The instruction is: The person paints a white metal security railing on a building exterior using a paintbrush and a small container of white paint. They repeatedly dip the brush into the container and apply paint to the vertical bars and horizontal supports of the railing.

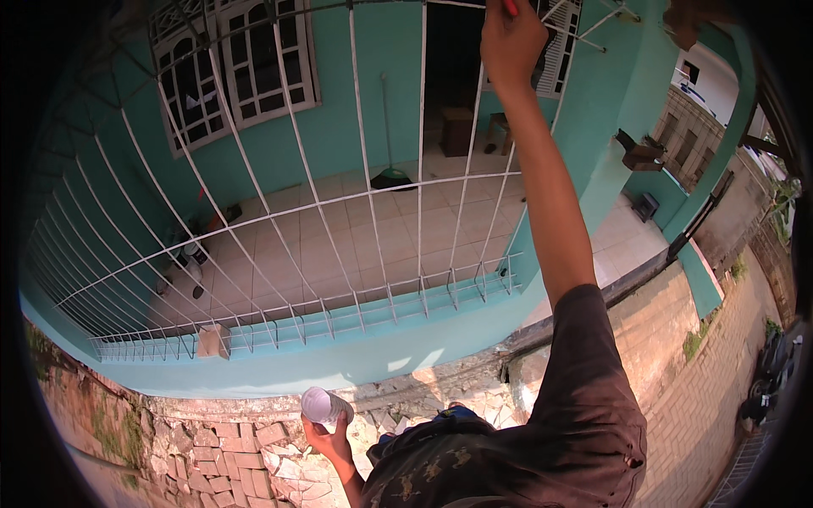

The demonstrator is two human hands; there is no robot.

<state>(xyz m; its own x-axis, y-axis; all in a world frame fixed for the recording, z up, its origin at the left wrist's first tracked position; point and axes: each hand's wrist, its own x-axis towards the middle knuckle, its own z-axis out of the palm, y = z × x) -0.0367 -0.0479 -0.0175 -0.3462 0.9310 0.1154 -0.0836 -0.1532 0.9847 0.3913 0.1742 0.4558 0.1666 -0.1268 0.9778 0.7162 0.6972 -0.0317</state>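
Low in the view, my left hand (pixel 329 440) is wrapped round a white cup (pixel 317 405), whose round top faces up toward me. My right arm stretches far up, in front of the white metal bars (pixel 364 161). At the upper edge my right hand (pixel 515 49) is closed on a slim thing with a red end (pixel 511 7); most of it is hidden or cut off, so its kind does not show. The hand is close to the upper bars of the grille.
A turquoise ledge (pixel 364 347) runs under the bars, with a small tan block (pixel 213 340) on it. Behind them lie a tiled porch (pixel 339 229), a broom (pixel 390 176) and a window (pixel 241 68). Broken paving (pixel 229 457) covers the ground. A turquoise pillar (pixel 605 144) stands right.
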